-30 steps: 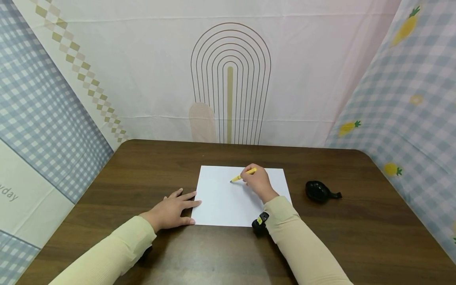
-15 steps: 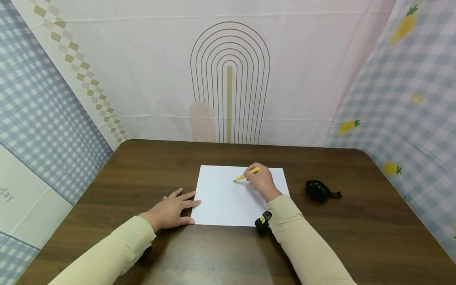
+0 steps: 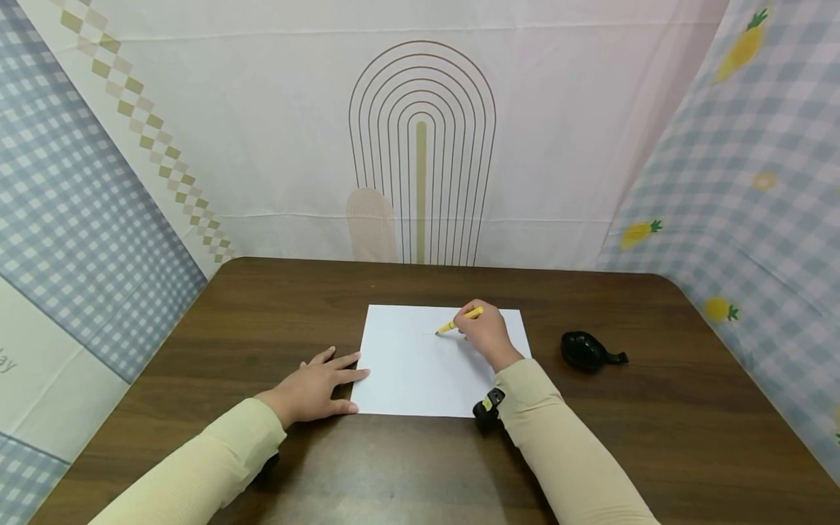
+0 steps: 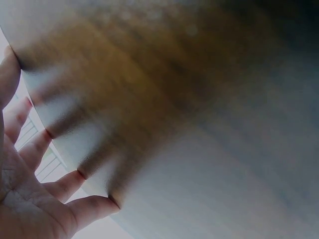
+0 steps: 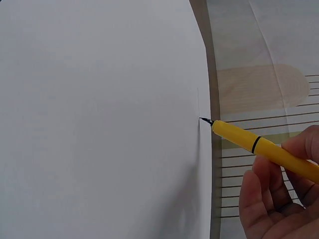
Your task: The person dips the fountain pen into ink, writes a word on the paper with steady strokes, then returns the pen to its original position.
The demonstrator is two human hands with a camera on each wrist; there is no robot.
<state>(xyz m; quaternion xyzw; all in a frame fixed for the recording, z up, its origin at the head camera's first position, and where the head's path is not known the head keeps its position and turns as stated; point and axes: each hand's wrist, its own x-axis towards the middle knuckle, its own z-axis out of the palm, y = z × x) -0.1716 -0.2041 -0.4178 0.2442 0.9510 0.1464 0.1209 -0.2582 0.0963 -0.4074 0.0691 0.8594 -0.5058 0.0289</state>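
A white sheet of paper [image 3: 407, 372] lies on the brown wooden table. My right hand [image 3: 487, 332] pinches a yellow fountain pen [image 3: 453, 325] over the sheet's upper right part. In the right wrist view the dark nib of the fountain pen [image 5: 239, 137] meets the paper [image 5: 99, 124], at the end of a thin straight line. My left hand [image 3: 311, 390] rests at the sheet's left edge with fingers spread, its fingertips on or right at that edge. The left wrist view shows the left hand [image 4: 35, 194] with its fingertips against the table surface.
A glossy black object [image 3: 584, 351] with a rounded body and a narrow tail lies right of the paper on the table [image 3: 295, 292]. Behind the table hangs a white cloth [image 3: 282, 146] with arch lines, and checked cloth [image 3: 755, 240] hangs at the right.
My right hand has moved slightly to the right with the fountain pen, and a faint line now shows behind the nib. The left hand has stayed in place.
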